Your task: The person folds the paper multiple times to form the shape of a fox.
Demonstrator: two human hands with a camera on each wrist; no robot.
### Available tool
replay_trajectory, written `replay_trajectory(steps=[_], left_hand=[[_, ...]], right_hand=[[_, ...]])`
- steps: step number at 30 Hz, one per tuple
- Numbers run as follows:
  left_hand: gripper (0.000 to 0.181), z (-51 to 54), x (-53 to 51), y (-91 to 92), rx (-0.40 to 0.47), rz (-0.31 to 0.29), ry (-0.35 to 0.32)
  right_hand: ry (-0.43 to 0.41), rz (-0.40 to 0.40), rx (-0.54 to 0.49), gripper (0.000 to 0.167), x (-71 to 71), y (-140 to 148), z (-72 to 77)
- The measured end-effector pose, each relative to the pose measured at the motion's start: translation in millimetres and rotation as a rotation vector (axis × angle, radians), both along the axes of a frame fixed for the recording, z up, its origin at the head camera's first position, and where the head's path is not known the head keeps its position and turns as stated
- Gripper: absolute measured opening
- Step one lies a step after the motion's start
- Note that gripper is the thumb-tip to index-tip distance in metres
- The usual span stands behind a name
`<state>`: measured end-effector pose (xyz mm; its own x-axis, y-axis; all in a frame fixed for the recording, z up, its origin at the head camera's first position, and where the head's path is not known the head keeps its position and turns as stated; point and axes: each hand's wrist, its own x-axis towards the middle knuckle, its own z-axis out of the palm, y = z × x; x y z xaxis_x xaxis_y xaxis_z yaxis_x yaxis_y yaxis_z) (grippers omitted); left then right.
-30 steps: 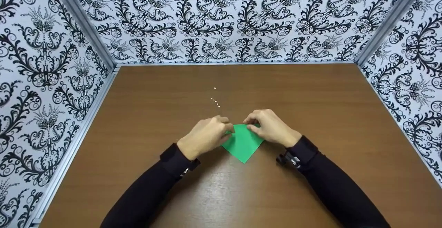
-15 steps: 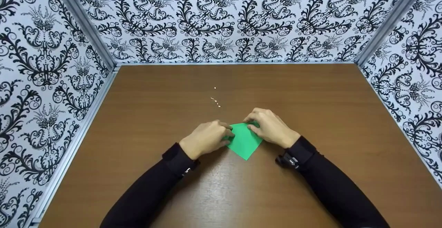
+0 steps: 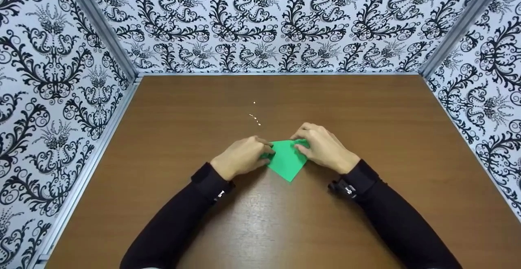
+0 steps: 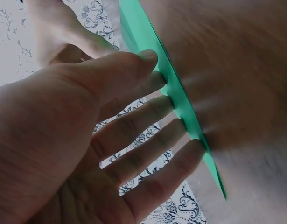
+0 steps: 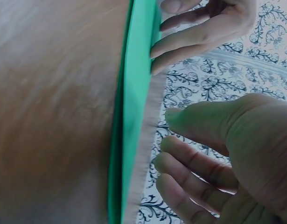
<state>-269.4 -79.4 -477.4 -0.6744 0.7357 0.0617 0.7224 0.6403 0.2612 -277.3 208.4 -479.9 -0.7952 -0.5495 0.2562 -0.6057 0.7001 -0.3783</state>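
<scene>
A green sheet of paper lies on the table with one corner toward the person; two layers show along its edge in the right wrist view. On its left side rests the left hand; in the left wrist view the fingers are nearly straight, their tips touching the paper, with the thumb close to it. At the paper's upper right is the right hand. Its thumb and fingers are loosely bent and apart, with a gap to the paper in the right wrist view.
Several tiny white bits lie on the brown wooden table beyond the hands. Walls with a black-and-white scroll pattern stand at the back and both sides, with grey metal posts at the corners.
The green paper has shifted a little away from the person, and its near corner sits farther from the table's front. Both hands have moved slightly forward with it.
</scene>
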Motion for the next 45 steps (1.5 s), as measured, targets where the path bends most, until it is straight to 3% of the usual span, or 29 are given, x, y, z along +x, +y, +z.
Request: replay_trajectory(steps=[14,29,37,45], left_hand=[[0.018,-10.1,-26.9,-2.6,0.096,0.032,0.041],[0.014,-12.1,-35.9,3.8,0.133,0.079,0.051],[0.015,-9.2,-37.5,2.9,0.140,0.069,0.055],[0.019,-14.0,-37.5,0.1,0.143,0.067,0.048]], right_hand=[[-0.004,0.067,0.008,0.020,16.6,-6,12.5],[-0.030,0.180,0.116,0.011,34.7,-21,4.2],[0.048,0.162,0.144,0.008,41.6,-29,-0.8],[0.064,0.167,0.159,0.011,42.8,-32,-3.7]])
